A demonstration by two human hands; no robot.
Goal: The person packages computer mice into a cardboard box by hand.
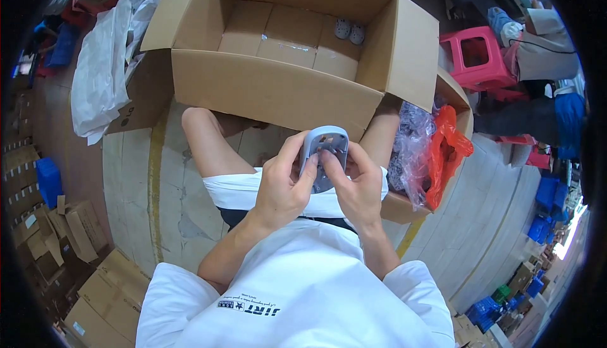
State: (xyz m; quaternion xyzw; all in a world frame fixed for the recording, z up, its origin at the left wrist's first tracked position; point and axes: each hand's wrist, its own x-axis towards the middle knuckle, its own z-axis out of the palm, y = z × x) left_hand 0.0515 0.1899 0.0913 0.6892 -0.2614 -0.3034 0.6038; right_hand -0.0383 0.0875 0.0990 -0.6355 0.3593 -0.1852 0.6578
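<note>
Head camera view: an oval grey plastic shell (329,138) is in the air above the seated person's lap, just short of the near edge of a large cardboard box (272,82). Left hand (284,183) and right hand (356,186) are both closed around its sides, thumbs pressed into the hollow face. Work on this one looks midway to me: its inside lies open, and I can't tell what, if anything, is fitted there. Two small rounded grey pieces (349,31) already lie by the box's far right corner; the held shell is not yet set down. Off the box's near right corner, a second carton (399,209) holds clear plastic bags (408,152) and a red plastic bag (444,152). Pale floor tiles (126,183) run beneath, crossed by a yellow stripe (155,183). Around the room I see white plastic sheeting (104,76), a pink stool (477,57) and stacked cartons (107,297).
</note>
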